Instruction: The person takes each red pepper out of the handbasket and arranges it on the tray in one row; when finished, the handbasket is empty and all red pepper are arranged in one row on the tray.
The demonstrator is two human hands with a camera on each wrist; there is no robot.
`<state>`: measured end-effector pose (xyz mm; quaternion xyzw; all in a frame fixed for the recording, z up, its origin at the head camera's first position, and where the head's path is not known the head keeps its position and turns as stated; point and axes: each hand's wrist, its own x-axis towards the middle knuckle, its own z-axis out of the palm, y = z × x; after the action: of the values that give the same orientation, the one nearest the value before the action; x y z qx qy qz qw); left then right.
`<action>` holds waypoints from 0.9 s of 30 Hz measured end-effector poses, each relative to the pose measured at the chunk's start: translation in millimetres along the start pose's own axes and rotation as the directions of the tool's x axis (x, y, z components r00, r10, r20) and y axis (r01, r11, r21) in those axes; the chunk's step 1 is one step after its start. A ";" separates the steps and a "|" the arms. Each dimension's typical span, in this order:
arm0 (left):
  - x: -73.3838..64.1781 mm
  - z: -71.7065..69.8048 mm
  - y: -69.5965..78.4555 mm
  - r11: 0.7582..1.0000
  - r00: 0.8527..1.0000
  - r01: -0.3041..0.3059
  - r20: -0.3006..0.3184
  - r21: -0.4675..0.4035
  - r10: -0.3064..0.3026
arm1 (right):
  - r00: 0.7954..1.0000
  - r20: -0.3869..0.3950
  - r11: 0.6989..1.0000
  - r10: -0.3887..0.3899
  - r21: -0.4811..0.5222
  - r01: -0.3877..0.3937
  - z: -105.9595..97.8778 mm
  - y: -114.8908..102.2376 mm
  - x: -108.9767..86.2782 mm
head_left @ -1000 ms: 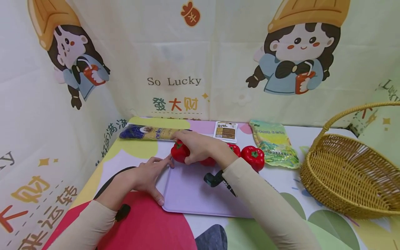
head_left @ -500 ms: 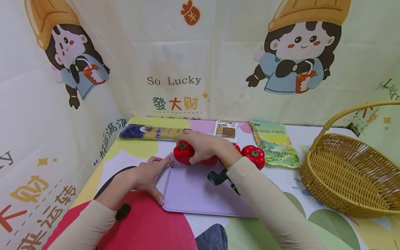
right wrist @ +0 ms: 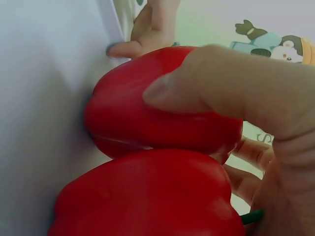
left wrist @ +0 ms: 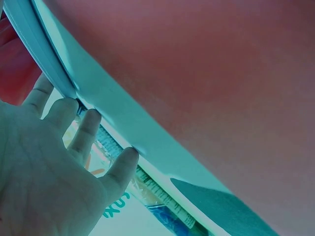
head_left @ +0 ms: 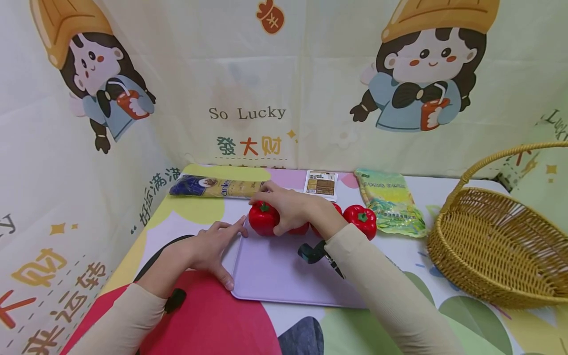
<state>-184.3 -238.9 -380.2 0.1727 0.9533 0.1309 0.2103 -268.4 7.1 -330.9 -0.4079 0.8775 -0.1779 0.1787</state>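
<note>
My right hand grips a red bell pepper at the far left corner of a pale purple tray. In the right wrist view, the thumb lies across this pepper, and a second bell pepper presses close beside it. More red bell peppers, one of them at the right end, line the tray's far side, partly hidden by my right hand and wrist. Along the tray's left edge my left hand is spread, thumb at the near corner and fingers towards the far one.
Behind the tray lie a long blue-and-yellow packet, a small white-and-brown packet and a green-yellow bag. A wicker basket with a tall handle stands at the right. A printed cloth hangs behind and at the left.
My right hand has moved slightly right with the bell pepper, bringing it closer to the neighbouring one. The left hand stays in place at the tray's edge.
</note>
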 end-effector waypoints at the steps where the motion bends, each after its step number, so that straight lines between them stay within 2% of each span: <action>1: 0.1 -0.1 0.1 1.000 1.000 0.003 0.002 -0.001 -0.003 | 1.000 -0.003 1.000 0.000 -0.003 0.000 0.1 0.0 0.1; 18: 0.1 -1.0 1.4 1.000 1.000 0.022 0.015 -0.005 -0.022 | 0.999 -0.007 0.999 -0.036 -0.041 0.036 -1.1 0.0 -1.0; 23: -0.4 -0.6 0.5 1.000 1.000 0.011 0.010 -0.009 -0.011 | 0.999 0.002 0.997 -0.038 -0.061 0.038 -1.7 1.0 -4.8; 27: 0.3 -0.6 0.1 1.000 1.000 0.004 0.003 -0.012 -0.004 | 0.999 -0.019 0.997 -0.026 -0.069 0.025 -3.6 3.2 -12.6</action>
<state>-184.8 -238.9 -379.8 0.1698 0.9526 0.1357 0.2130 -264.5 19.4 -327.2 -0.4232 0.8796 -0.1540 0.1537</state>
